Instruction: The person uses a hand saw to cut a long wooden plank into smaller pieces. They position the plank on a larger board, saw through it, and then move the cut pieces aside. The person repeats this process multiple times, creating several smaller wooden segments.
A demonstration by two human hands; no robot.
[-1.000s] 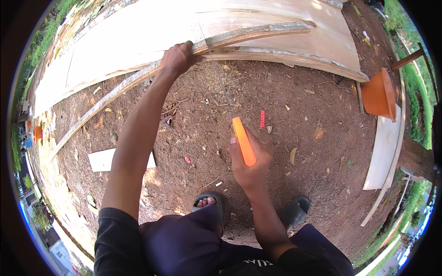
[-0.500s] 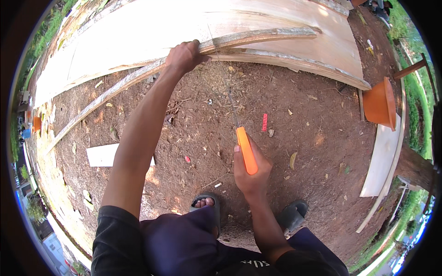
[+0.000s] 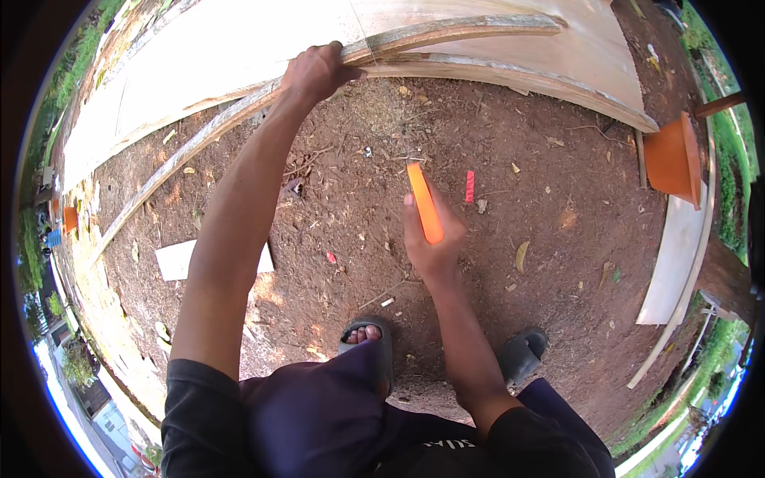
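My left hand point(image 3: 313, 73) is closed around a long, narrow wooden batten point(image 3: 458, 30), pressing it against the pale wooden boards point(image 3: 526, 76) in front of me. The batten slants from the ground at left up across the boards' near edge. In my right hand point(image 3: 438, 243) is a handsaw, its orange handle point(image 3: 425, 205) gripped in front of my body. The saw's thin blade points away from me and is hard to make out against the soil. A thin dark line crosses the batten just right of my left hand; the blade's contact there is unclear.
Bare brown soil point(image 3: 382, 263) with leaves and chips lies below. A red ribbed strip point(image 3: 470, 187) is right of the saw, a white board piece point(image 3: 177, 260) at left. An orange pot point(image 3: 669, 163) and a pale plank point(image 3: 668, 263) stand at right. My sandals point(image 3: 522, 356) are underneath.
My right hand has pushed the saw forward, toward the batten. My left hand keeps its hold on the batten. The whole view has shifted slightly, with the ground appearing higher.
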